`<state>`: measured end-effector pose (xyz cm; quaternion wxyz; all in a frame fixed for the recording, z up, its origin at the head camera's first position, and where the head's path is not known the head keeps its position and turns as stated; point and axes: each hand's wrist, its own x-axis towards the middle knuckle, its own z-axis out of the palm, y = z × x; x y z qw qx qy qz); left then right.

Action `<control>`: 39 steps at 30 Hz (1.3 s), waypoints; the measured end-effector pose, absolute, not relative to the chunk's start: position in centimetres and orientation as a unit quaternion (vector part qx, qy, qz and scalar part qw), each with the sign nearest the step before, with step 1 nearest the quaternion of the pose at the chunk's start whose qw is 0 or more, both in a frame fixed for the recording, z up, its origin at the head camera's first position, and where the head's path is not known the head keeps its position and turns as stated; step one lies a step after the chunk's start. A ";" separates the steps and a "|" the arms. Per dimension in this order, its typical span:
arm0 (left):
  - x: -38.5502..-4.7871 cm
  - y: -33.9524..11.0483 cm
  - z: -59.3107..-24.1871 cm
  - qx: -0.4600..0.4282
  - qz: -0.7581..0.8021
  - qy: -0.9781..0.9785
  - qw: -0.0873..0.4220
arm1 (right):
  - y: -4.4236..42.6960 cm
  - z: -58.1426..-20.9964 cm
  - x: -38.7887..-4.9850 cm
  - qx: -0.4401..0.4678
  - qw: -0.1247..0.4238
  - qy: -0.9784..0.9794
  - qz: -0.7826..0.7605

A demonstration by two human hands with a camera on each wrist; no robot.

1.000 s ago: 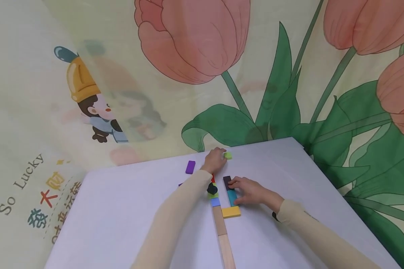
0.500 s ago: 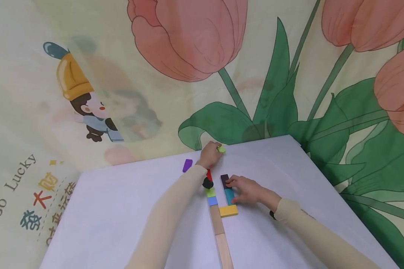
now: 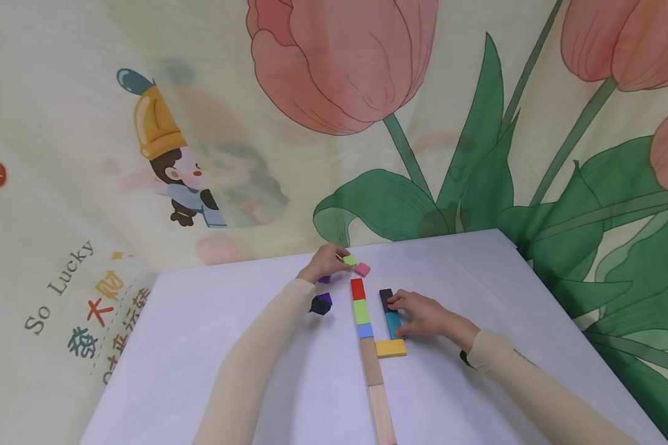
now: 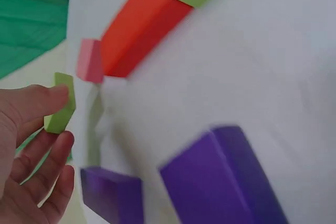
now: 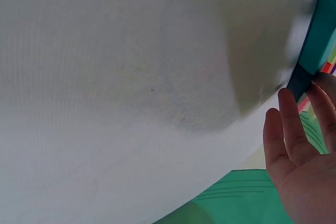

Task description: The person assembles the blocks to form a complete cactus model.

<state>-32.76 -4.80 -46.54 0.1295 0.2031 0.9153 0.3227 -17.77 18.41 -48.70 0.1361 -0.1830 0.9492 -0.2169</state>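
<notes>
My left hand (image 3: 324,262) pinches a light green block (image 3: 350,260) between thumb and fingers, above the far side of the table. In the left wrist view the held green block (image 4: 63,111) is beside a small pink block (image 4: 90,60). My right hand (image 3: 427,315) touches a dark block (image 3: 386,298) and is close to a teal block (image 3: 393,324), its fingers extended and loosely spread. A yellow block (image 3: 391,348) lies crosswise below the teal one. Left of these runs a line of red (image 3: 357,288), light green (image 3: 361,312), blue (image 3: 365,330), brown (image 3: 371,361) and pale wooden (image 3: 382,414) blocks.
Two purple blocks lie near the left wrist: one purple block (image 4: 110,195) farther off, another purple block (image 4: 220,177) nearer. The white-covered table (image 3: 200,346) ends at a wall cloth (image 3: 289,179) printed with tulips.
My left hand has moved left with the green block, uncovering the pink block and the red end of the line. The right hand stays by the dark and teal blocks.
</notes>
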 end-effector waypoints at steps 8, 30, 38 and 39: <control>-32.4 -5.9 -47.4 0.219 0.290 0.920 0.147 | 18.3 -48.7 -17.6 -0.178 0.138 0.946 -0.233; -31.7 -5.0 -48.3 0.217 0.346 0.901 0.147 | 18.4 -49.0 -17.4 -0.167 0.137 0.946 -0.243; -31.7 -4.6 -48.3 0.212 0.365 0.895 0.147 | 18.5 -48.9 -17.4 -0.169 0.131 0.946 -0.245; -31.7 -4.6 -48.3 0.211 0.364 0.895 0.146 | 18.5 -48.8 -17.4 -0.167 0.131 0.946 -0.245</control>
